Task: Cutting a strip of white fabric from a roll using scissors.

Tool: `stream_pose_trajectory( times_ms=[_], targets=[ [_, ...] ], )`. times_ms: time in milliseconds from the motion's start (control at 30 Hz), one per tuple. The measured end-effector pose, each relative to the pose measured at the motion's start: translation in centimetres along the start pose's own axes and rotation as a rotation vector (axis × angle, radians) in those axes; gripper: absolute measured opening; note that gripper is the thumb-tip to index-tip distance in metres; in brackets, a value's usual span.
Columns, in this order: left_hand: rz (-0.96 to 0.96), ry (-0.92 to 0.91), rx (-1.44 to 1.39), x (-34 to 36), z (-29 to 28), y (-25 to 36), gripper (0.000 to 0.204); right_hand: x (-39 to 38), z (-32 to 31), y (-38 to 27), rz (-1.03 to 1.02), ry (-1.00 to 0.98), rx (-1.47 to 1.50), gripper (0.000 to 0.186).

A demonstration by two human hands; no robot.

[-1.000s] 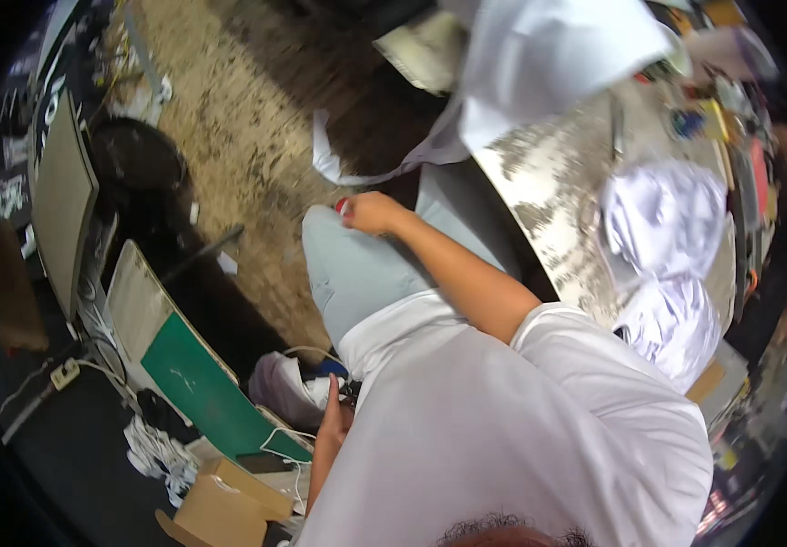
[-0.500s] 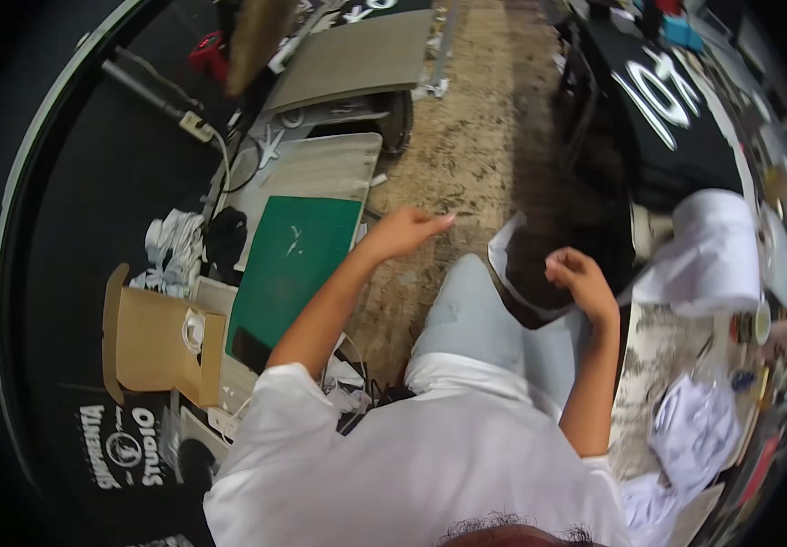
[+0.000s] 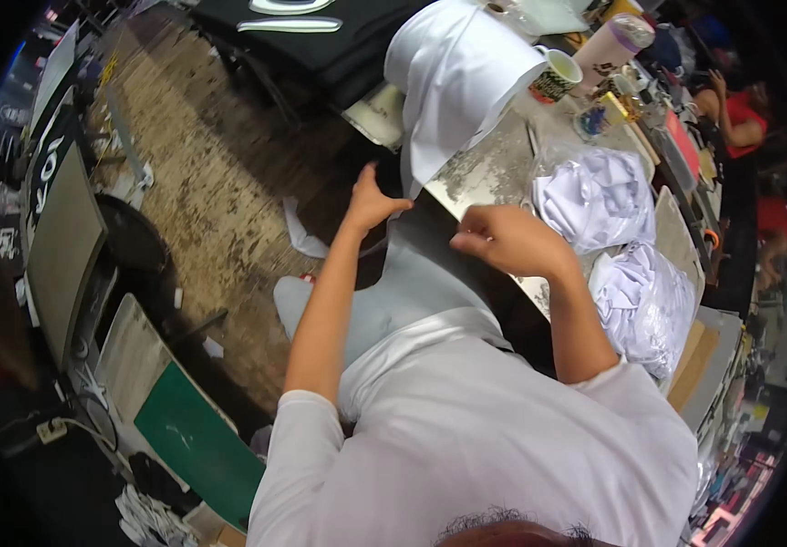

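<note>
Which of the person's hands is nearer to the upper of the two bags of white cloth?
Right. The right hand is close, just left of the upper bag; the left hand is farther left, near the white roll's hanging end.

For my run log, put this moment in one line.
left hand: open, near white roll; right hand: curled, grip unclear, near edge of table; bagged white bundles: on table
</note>
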State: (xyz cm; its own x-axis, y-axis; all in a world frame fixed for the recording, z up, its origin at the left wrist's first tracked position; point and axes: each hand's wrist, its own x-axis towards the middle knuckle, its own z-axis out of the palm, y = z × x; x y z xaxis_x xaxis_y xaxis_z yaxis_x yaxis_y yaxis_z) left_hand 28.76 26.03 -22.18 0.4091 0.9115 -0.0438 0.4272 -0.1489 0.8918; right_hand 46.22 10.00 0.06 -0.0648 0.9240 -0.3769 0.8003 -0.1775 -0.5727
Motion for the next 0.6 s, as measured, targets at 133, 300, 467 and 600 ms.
stream_pose_trajectory(
  times_ms=[133,300,467,600],
  targets=[
    [-0.195,-0.530,-0.472,0.3,3.3,1.5,0.053,-3.3,1.9,5.9,0.215,0.460,-0.144,0.035],
    [0.036,-0.207,-0.053,-3.2,-3.6,-3.6,0.016,-5.0,2.0,11.5,0.310,0.550,-0.217,0.039],
    [-0.066,-0.082,-0.204,-8.5,-13.8,-2.1,0.018,-4.7,0.2,10.5,0.330,0.583,-0.237,0.032],
    [-0.068,-0.093,0.042,-11.3,-19.3,0.0,0.019,-4.1,0.6,9.8,0.376,0.366,0.001,0.032]
  ],
)
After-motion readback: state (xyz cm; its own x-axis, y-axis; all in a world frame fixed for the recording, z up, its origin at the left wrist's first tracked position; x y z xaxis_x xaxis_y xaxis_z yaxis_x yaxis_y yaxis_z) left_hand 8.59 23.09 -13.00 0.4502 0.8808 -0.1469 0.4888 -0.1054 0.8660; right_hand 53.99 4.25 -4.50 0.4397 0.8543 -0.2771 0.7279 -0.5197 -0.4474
